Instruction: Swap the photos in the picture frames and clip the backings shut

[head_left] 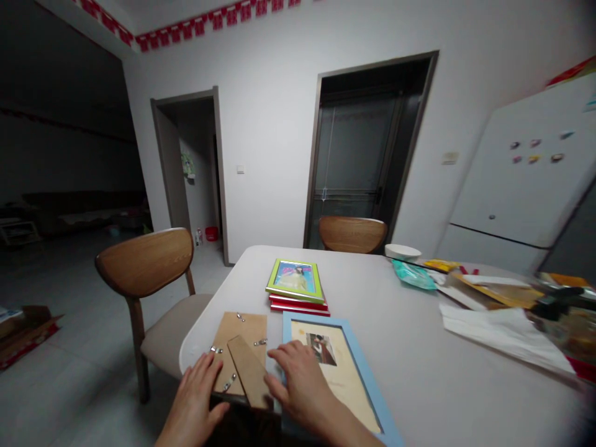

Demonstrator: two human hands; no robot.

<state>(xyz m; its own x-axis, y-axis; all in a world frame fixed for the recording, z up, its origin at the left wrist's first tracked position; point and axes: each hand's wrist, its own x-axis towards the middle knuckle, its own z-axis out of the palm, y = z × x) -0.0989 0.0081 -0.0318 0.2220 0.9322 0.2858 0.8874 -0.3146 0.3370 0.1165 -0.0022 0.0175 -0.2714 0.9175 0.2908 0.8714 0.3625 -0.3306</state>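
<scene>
A brown photo frame back [251,323] with several small metal clips lies at the near left corner of the table, its brown stand leg [249,372] slanting across it. My left hand [198,394] rests at its left edge, fingers flat by a clip and thumb apart. Between this backing and a light blue photo frame [358,357] is my right hand [300,379]. Its fingers are apart and slightly bent over the blue frame's left side, with the thumb close to the stand leg. Whether the thumb touches it, I cannot tell.
Behind lies a green photo frame [295,280] stacked on red frames [300,305]. To the right are a white bowl [403,251], a teal packet [414,275], white paper [503,335] and a brown envelope [493,292]. Wooden chairs [146,264] stand left and behind the table.
</scene>
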